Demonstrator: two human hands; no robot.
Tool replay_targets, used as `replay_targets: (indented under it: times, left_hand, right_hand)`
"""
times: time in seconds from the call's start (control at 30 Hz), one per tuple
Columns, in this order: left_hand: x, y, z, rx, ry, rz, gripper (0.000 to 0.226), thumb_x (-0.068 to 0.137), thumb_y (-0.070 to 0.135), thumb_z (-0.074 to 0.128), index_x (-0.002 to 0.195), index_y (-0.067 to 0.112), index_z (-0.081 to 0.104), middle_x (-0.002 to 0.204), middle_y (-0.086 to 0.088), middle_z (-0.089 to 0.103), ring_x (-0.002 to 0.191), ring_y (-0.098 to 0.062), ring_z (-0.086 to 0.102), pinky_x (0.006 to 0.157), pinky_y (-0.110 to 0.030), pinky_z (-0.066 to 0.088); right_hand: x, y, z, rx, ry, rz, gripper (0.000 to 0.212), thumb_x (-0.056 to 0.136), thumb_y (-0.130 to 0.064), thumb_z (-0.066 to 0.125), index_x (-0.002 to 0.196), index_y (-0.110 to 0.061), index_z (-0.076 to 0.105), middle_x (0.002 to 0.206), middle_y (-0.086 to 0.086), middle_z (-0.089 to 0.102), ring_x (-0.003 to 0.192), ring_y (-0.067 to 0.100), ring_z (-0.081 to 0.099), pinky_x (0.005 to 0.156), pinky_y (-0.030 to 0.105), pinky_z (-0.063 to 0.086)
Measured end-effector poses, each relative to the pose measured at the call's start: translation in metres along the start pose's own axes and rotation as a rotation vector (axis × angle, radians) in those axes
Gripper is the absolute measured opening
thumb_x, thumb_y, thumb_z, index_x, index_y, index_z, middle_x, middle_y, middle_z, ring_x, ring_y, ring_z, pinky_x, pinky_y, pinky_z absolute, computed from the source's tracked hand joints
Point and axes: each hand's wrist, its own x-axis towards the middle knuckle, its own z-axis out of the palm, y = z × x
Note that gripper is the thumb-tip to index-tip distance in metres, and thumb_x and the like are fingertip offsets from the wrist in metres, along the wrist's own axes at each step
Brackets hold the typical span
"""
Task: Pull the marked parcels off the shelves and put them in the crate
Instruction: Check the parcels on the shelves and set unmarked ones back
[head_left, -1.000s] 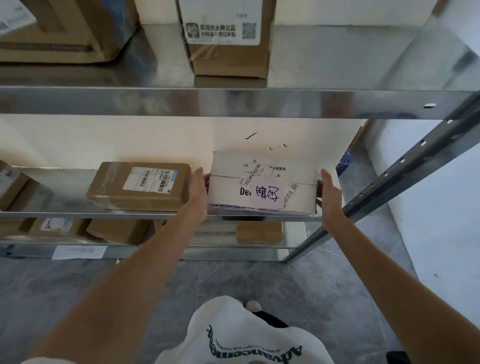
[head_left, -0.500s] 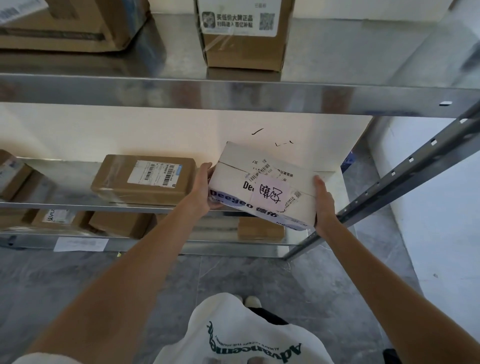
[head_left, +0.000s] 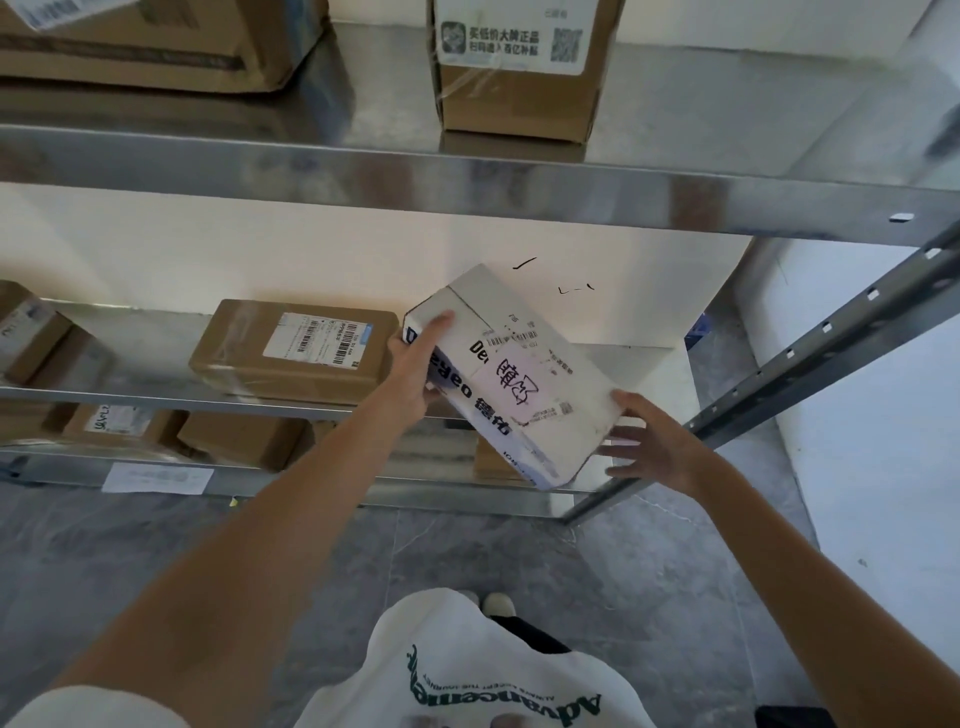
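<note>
A white parcel with blue lettering and a pink handwritten note stuck on its top is off the middle shelf, tilted with its right end low. My left hand grips its upper left end, thumb on top. My right hand is at the parcel's lower right corner. Its fingers are spread, and only the thumb touches the edge. No crate is in view.
A brown taped parcel lies on the middle shelf just left of my left hand. More brown boxes sit on the shelf below, and a labelled carton stands on the upper shelf. A slanted metal upright runs at the right. Grey floor lies below.
The white parcel has come forward off the middle shelf and rotated, its right end dropping. My right hand has loosened from the parcel's side and spread its fingers at the corner.
</note>
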Motion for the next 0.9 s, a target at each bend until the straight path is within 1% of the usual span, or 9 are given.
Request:
replay_targets:
  times: [0.1, 0.2, 0.33, 0.47, 0.53, 0.6, 0.73, 0.83, 0.9]
  left_hand:
    - [0.003, 0.017, -0.008, 0.203, -0.19, 0.023, 0.083, 0.074, 0.037, 0.079, 0.137, 0.025, 0.027, 0.114, -0.009, 0.061, 0.107, -0.028, 0.06, 0.09, -0.048, 0.053]
    - [0.004, 0.032, 0.001, 0.436, -0.38, 0.029, 0.089, 0.069, 0.033, 0.083, 0.14, 0.03, 0.028, 0.12, -0.01, 0.062, 0.108, -0.027, 0.063, 0.092, -0.044, 0.053]
    - [0.001, 0.042, 0.026, 0.654, -0.546, -0.01, 0.094, 0.059, 0.038, 0.086, 0.138, 0.033, 0.034, 0.118, -0.008, 0.066, 0.108, -0.026, 0.064, 0.096, -0.04, 0.052]
    - [0.0, 0.043, 0.034, 0.629, -0.546, -0.004, 0.094, 0.061, 0.037, 0.087, 0.138, 0.029, 0.035, 0.117, -0.007, 0.067, 0.105, -0.024, 0.066, 0.09, -0.038, 0.054]
    - [0.0, 0.045, 0.029, 0.601, -0.519, 0.013, 0.091, 0.069, 0.039, 0.083, 0.141, 0.034, 0.028, 0.119, -0.007, 0.065, 0.102, -0.023, 0.066, 0.088, -0.036, 0.054]
    - [0.001, 0.049, 0.019, 0.561, -0.503, 0.026, 0.087, 0.074, 0.045, 0.078, 0.142, 0.037, 0.025, 0.126, -0.006, 0.06, 0.104, -0.021, 0.065, 0.089, -0.037, 0.053]
    - [0.003, 0.057, -0.026, 0.4, -0.447, 0.032, 0.091, 0.058, 0.064, 0.079, 0.136, 0.027, 0.048, 0.137, 0.001, 0.054, 0.118, -0.021, 0.059, 0.096, -0.041, 0.048]
    - [0.011, 0.048, -0.06, 0.322, -0.412, -0.006, 0.072, 0.072, 0.068, 0.066, 0.133, 0.031, 0.052, 0.142, 0.004, 0.049, 0.127, -0.022, 0.049, 0.105, -0.049, 0.039]
    - [0.008, 0.041, -0.068, 0.295, -0.462, -0.078, 0.051, 0.077, 0.066, 0.063, 0.114, 0.03, 0.064, 0.125, -0.001, 0.059, 0.11, -0.022, 0.057, 0.094, -0.046, 0.046]
  right_hand:
    - [-0.005, -0.008, -0.01, -0.151, 0.007, -0.103, 0.097, 0.052, -0.066, 0.076, 0.133, -0.023, 0.045, 0.135, 0.006, 0.053, 0.122, 0.028, 0.054, 0.108, 0.052, 0.039]
    - [-0.005, -0.03, -0.001, -0.148, -0.05, -0.206, 0.104, 0.045, -0.07, 0.081, 0.135, -0.03, 0.046, 0.135, -0.005, 0.052, 0.123, 0.021, 0.052, 0.101, 0.044, 0.043]
    - [0.0, -0.05, 0.027, -0.115, -0.19, -0.212, 0.084, 0.069, -0.049, 0.079, 0.141, -0.031, 0.041, 0.133, 0.004, 0.061, 0.121, 0.031, 0.059, 0.098, 0.055, 0.05]
    - [-0.002, -0.048, 0.05, -0.072, -0.183, -0.222, 0.071, 0.071, -0.042, 0.081, 0.131, -0.014, 0.055, 0.129, 0.025, 0.06, 0.115, 0.038, 0.063, 0.096, 0.06, 0.05]
    - [-0.003, -0.044, 0.053, -0.046, -0.145, -0.228, 0.059, 0.071, -0.044, 0.081, 0.118, -0.012, 0.063, 0.119, 0.027, 0.064, 0.106, 0.042, 0.063, 0.093, 0.059, 0.053]
    - [-0.005, -0.035, 0.05, 0.053, -0.157, -0.234, 0.049, 0.073, -0.043, 0.081, 0.109, -0.014, 0.065, 0.109, 0.024, 0.056, 0.099, 0.039, 0.054, 0.088, 0.059, 0.054]
    - [-0.009, -0.013, 0.04, 0.391, -0.069, -0.257, 0.05, 0.078, -0.032, 0.074, 0.121, -0.012, 0.056, 0.117, 0.02, 0.058, 0.114, 0.039, 0.059, 0.093, 0.062, 0.051]
    - [-0.015, -0.002, 0.042, 0.567, -0.018, -0.316, 0.023, 0.092, -0.024, 0.062, 0.112, -0.013, 0.059, 0.107, 0.015, 0.065, 0.109, 0.036, 0.061, 0.098, 0.064, 0.046]
    - [-0.016, 0.0, 0.045, 0.644, 0.005, -0.328, 0.018, 0.095, -0.021, 0.058, 0.111, -0.013, 0.06, 0.107, 0.015, 0.065, 0.108, 0.035, 0.061, 0.1, 0.064, 0.045]
